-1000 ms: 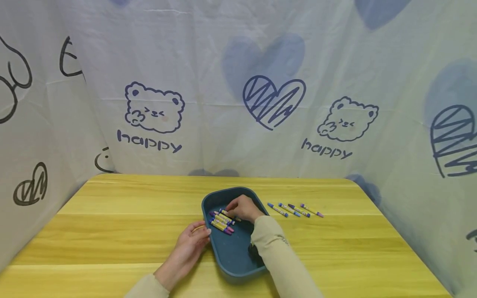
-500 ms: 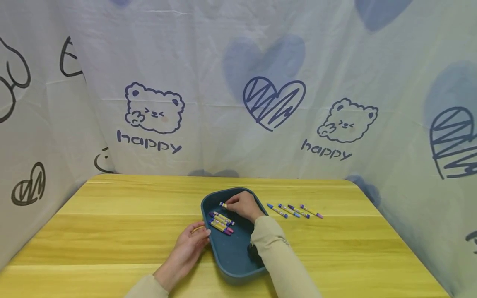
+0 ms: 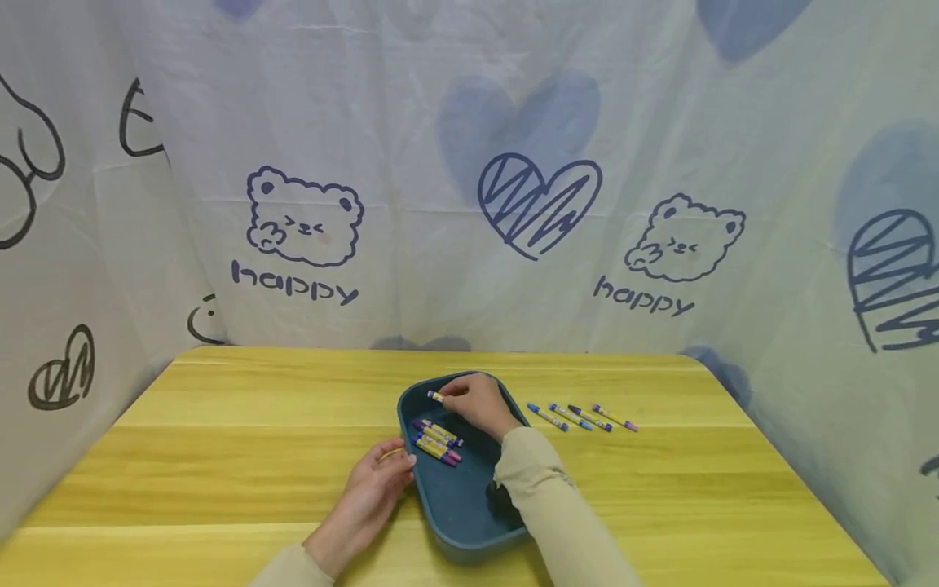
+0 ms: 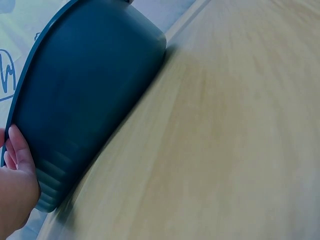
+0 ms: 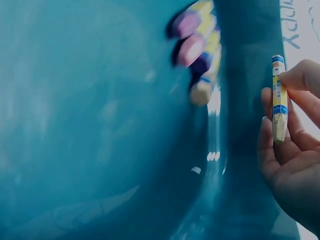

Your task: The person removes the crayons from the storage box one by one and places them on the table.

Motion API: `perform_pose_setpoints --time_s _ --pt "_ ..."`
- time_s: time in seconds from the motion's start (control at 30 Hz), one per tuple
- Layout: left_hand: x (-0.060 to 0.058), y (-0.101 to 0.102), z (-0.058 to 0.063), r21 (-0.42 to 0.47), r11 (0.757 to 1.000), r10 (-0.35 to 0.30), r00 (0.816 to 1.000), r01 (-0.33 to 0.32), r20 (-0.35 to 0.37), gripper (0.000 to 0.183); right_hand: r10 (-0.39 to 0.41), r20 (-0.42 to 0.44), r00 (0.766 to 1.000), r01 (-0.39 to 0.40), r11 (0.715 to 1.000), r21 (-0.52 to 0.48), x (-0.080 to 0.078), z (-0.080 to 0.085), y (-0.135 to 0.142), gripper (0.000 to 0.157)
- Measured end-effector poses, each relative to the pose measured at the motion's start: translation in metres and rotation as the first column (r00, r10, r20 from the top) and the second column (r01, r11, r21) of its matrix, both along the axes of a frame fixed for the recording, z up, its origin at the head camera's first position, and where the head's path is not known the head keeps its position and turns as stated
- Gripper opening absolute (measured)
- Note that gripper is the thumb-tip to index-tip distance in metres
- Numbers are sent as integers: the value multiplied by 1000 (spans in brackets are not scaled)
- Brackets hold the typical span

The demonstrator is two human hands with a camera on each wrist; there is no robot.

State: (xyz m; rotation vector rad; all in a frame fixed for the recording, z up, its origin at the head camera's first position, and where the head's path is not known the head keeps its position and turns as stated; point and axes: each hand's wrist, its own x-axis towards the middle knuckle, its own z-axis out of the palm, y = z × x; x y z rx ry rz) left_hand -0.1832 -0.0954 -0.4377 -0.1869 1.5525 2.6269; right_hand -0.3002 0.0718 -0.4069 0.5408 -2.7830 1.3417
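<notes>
Wooden table (image 3: 242, 456). Teal tray (image 3: 462, 501) on it. Left hand (image 3: 377, 481), gripping the tray's left rim. Right hand (image 3: 477, 401), pinching the final item. Four bundled crayons (image 3: 438, 445) in the tray; four loose crayons (image 3: 590, 418) to its right. One pale-tipped crayon (image 5: 278, 94): at the tray's far end, I see it just raised from beside the bundle, seemingly free to move.

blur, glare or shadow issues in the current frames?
Head: fairly even light, loose crayons on the wood-grain tabletop readable one by one. Left wrist: dim, tabletop grain soft, dark shadow along the base of the teal bin. Right wrist: binned crayons blurred, bright glare streak near them, held crayon in the right hand sharper.
</notes>
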Motion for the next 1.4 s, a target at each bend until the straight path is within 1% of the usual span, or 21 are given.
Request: perform_pose_setpoints --time_s 0.1,0.23,0.33,0.43,0.57,0.7,0.83,0.93,1.1,1.27,1.4 --pt "1 0 0 3 1000 4 1000 -4 -7 34 -31 7 1000 31 996 -87 0 4 -2 14" --pt "1 0 -1 10 1000 11 1000 -11 -8 34 -81 22 996 84 972 -220 -2 11 -3 15" --pt "1 1 -1 8 1000 8 1000 -8 -8 33 -86 54 995 97 962 -257 -4 18 -2 16" --pt "1 1 0 4 1000 5 1000 -5 -7 32 -62 71 996 77 966 -246 -6 28 2 17" --pt "1 2 0 8 1000 6 1000 -6 -9 32 -34 74 997 50 974 -221 -10 46 10 18" --pt "0 2 0 12 1000 10 1000 -10 -18 31 -48 92 995 65 979 -191 -15 63 20 19" --pt "0 2 0 15 1000 11 1000 -11 -24 29 -47 105 993 64 983 -170 -21 73 36 21" --pt "1 3 -1 14 1000 12 1000 -11 -25 26 -33 105 994 50 985 -163 -24 78 50 22" --pt "1 3 -2 8 1000 15 1000 -15 -19 25 -49 105 993 62 991 -118 -26 81 73 23" --pt "1 4 -3 7 1000 17 1000 -17 -17 27 -88 98 991 96 992 -80 -28 79 92 23" --pt "1 4 -2 11 1000 17 1000 -17 -18 28 -104 91 990 108 993 -47 -29 76 106 22"
